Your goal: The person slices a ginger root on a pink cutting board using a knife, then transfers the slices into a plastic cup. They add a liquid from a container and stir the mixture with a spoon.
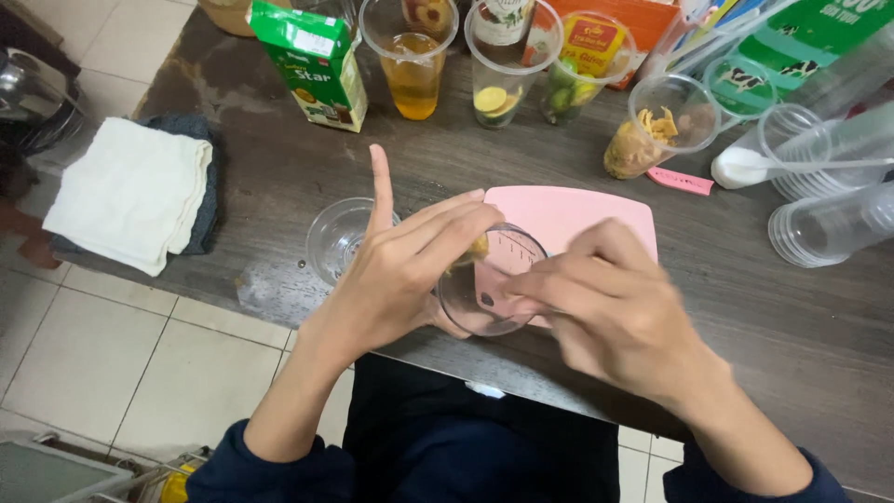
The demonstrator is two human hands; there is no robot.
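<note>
A: What is in the hands?

B: A clear plastic cup (489,279), tipped on its side. It sits over the pink cutting board (568,214), at the near edge of the dark tabletop (279,168).

A: How do the hands hold it?

B: The left hand (400,270) curls its grip around the cup's rim, with a small yellow bit (478,248) under the fingertips. One finger points up to 12 o'clock. The right hand (605,298) is blurry. Its grip looks pressed on the cup from 3 o'clock, but I cannot tell for sure.

A: What else is close?

B: An empty cup (337,237) at 9 o'clock. A white folded cloth (130,191) farther that way. At 12 o'clock stand a green carton (312,61) and a cup of yellow drink (412,65).
</note>
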